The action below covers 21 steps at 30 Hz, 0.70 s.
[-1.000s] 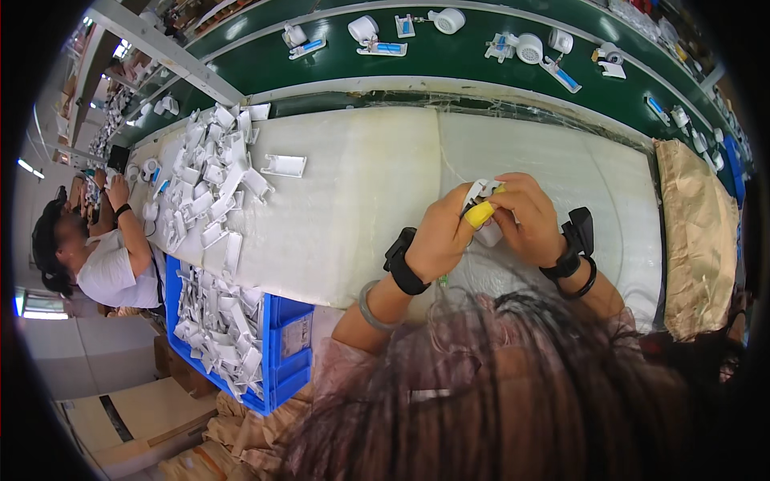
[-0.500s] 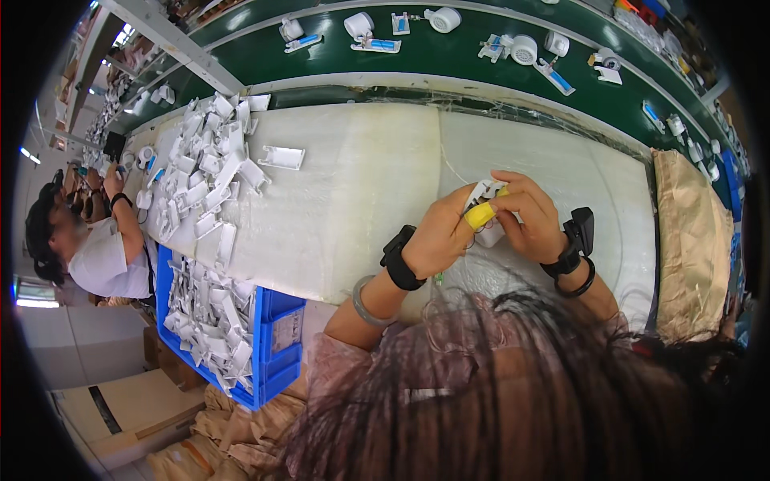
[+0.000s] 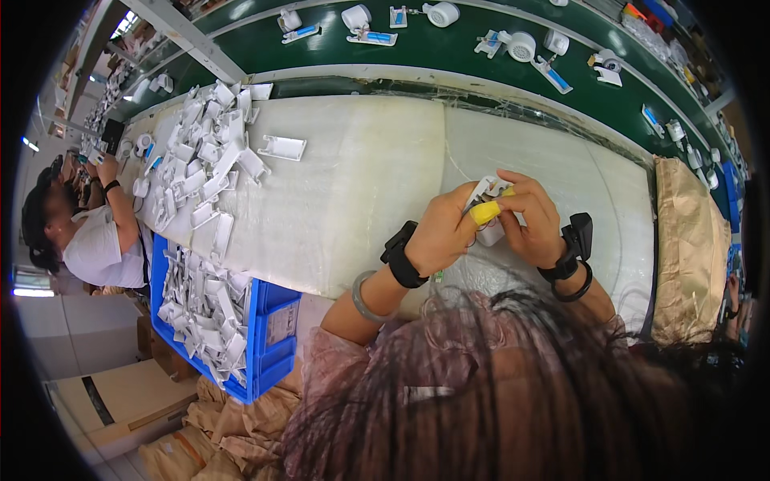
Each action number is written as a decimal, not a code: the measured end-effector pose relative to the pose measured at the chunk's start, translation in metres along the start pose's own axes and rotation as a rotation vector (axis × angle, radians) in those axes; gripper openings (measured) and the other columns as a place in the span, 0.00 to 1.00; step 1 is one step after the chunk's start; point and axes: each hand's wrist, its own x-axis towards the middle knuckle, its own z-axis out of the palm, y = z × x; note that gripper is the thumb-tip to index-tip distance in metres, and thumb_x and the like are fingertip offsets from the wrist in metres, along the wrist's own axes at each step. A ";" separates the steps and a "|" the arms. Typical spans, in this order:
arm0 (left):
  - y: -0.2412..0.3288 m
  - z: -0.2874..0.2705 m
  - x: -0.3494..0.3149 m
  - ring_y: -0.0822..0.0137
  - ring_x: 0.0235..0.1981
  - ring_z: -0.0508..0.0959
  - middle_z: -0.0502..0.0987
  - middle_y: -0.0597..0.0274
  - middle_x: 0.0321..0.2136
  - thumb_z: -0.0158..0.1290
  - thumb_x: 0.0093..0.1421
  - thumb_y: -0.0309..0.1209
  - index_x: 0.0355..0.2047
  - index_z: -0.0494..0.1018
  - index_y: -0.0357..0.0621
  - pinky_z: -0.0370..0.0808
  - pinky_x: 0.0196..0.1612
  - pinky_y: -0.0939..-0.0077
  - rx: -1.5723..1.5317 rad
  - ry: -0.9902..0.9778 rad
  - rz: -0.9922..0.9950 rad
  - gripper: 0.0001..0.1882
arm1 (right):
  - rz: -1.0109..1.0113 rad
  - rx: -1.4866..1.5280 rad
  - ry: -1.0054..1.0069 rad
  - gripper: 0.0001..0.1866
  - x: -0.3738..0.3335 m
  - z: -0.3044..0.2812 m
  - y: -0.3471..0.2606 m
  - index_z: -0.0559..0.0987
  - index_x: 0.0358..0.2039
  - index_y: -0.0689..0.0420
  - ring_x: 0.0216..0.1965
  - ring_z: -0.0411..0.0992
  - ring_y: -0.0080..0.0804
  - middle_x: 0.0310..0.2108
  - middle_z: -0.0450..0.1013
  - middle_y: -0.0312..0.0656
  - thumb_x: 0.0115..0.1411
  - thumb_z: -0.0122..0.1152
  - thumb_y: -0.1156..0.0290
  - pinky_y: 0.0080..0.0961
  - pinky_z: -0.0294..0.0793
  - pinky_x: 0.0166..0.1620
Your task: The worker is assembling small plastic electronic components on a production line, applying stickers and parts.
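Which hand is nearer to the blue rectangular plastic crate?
Left. The left hand is above and right of the crate; the right hand is farther right.

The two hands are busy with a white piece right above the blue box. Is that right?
Not quite: the head view shows the left hand and right hand above the table, not the blue box, which is off to their left. They are indeed busy with a white piece.

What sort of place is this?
Probably a factory assembly line: green conveyor belt bearing seemingly part-assembled white devices, plus a blue plastic crate heaped with white plastic casings.
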 end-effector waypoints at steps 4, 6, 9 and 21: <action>-0.001 0.001 0.000 0.81 0.18 0.66 0.70 0.69 0.22 0.44 0.67 0.32 0.47 0.69 0.40 0.65 0.19 0.85 0.099 0.062 0.112 0.12 | -0.007 -0.014 -0.011 0.14 0.000 0.000 -0.001 0.76 0.34 0.60 0.40 0.74 0.48 0.31 0.69 0.46 0.45 0.64 0.87 0.35 0.76 0.44; -0.001 0.002 -0.002 0.81 0.18 0.66 0.69 0.70 0.21 0.44 0.66 0.31 0.45 0.69 0.40 0.64 0.19 0.84 0.170 0.093 0.158 0.11 | -0.006 -0.031 -0.018 0.14 0.000 0.001 -0.002 0.76 0.33 0.61 0.40 0.74 0.48 0.30 0.70 0.46 0.45 0.64 0.87 0.36 0.76 0.44; 0.001 0.001 0.000 0.81 0.18 0.65 0.69 0.70 0.20 0.44 0.66 0.29 0.43 0.70 0.39 0.63 0.19 0.84 0.141 0.101 0.134 0.10 | -0.008 -0.044 0.005 0.14 0.000 0.003 -0.002 0.76 0.34 0.60 0.40 0.74 0.48 0.31 0.70 0.47 0.45 0.64 0.86 0.36 0.75 0.42; -0.031 -0.007 0.014 0.48 0.49 0.69 0.66 0.39 0.50 0.47 0.62 0.32 0.59 0.56 0.33 0.69 0.48 0.62 0.218 0.547 0.472 0.27 | 0.353 0.162 -0.064 0.06 0.043 0.006 0.030 0.75 0.33 0.63 0.32 0.74 0.29 0.30 0.72 0.41 0.54 0.60 0.82 0.22 0.72 0.36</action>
